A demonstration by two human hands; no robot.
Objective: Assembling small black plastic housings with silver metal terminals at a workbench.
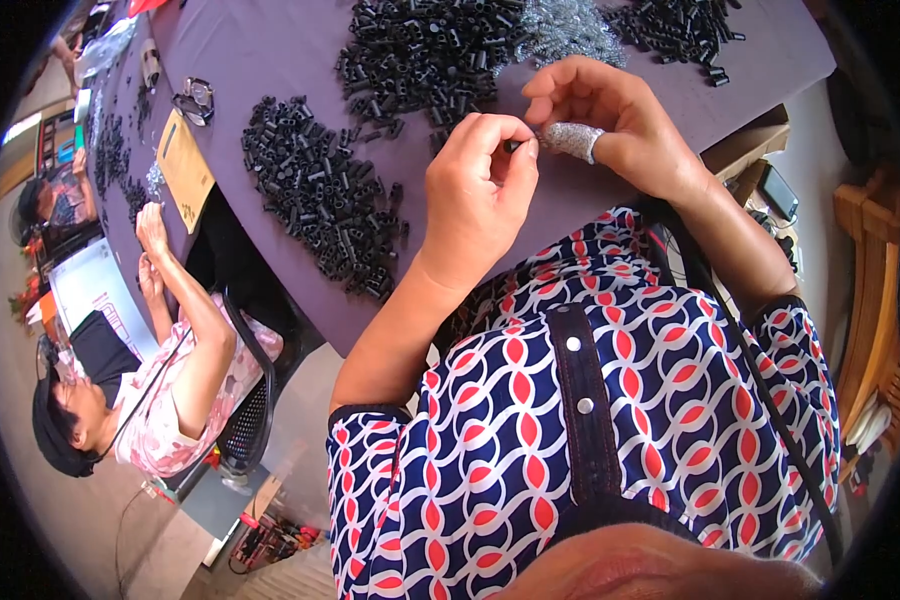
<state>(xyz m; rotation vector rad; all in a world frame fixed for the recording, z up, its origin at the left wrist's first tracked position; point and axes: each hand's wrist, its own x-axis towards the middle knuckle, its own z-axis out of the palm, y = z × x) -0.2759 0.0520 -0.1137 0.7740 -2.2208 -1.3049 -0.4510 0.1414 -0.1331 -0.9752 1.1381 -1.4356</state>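
My left hand (pixel 478 195) is closed in a pinch on a small black plastic part (pixel 512 146); only its dark end shows between thumb and forefinger. Close against it, my right hand (pixel 642 135) has its fingers curled and its thumb stretched toward the left fingertips. A grey knitted finger sleeve (pixel 572 141) covers that thumb. Whatever the right fingertips may hold is too small to make out. Below and left of the hands lies a pile of short black tubular parts (pixel 315 190). Beyond the hands spreads a bigger heap of black parts (pixel 420 60).
A heap of small shiny silvery pieces (pixel 575 35) and another black pile (pixel 670 30) lie farther back on the purple-grey tablecloth (pixel 200 50). At left are a watch-like object (pixel 196 98), a yellow envelope (pixel 182 170) and a seated co-worker (pixel 170 390). A wooden chair (pixel 870 290) stands right.
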